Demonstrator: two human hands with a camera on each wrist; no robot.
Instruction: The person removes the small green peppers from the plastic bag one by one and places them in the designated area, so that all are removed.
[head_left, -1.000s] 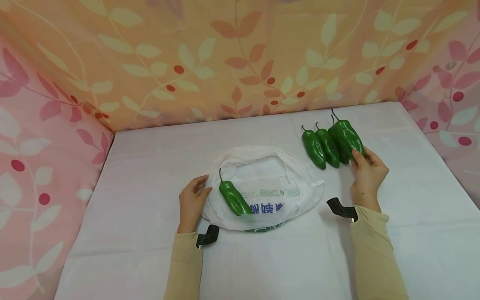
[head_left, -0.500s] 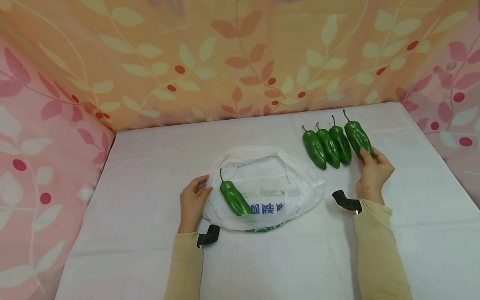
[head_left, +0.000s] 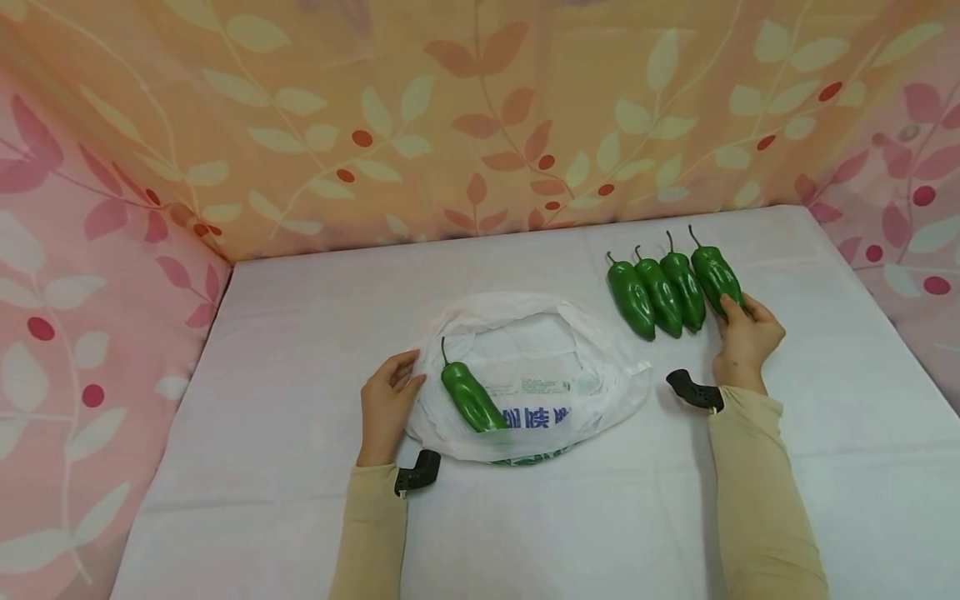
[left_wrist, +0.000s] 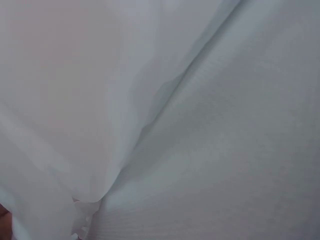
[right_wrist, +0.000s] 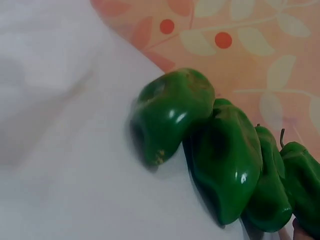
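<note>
In the head view my right hand (head_left: 750, 337) holds the lower end of a green pepper (head_left: 716, 275), the rightmost in a side-by-side row, between thumb and fingers. To its left lie three more green peppers (head_left: 631, 300), stems pointing to the back. The right wrist view shows the held pepper (right_wrist: 302, 177) at the right edge, with a bit of finger below it. My left hand (head_left: 390, 404) pinches the left edge of a white plastic bag (head_left: 615, 400), whose mouth gapes upward. Another green pepper (head_left: 468, 396) lies inside, its lower tip covered by the bag's near side.
A white cloth (head_left: 300, 333) covers the table. Behind it stands an orange leaf-patterned curtain (head_left: 420, 125), with pink patterned cloth (head_left: 97, 292) at both sides. Blue and green print shows on the bag. Black camera mounts (head_left: 693, 392) sit on both wrists.
My right hand has shifted right with its pepper, from overlapping the third pepper to the row's right end, then slightly lower. The left hand and the bag have not moved.
</note>
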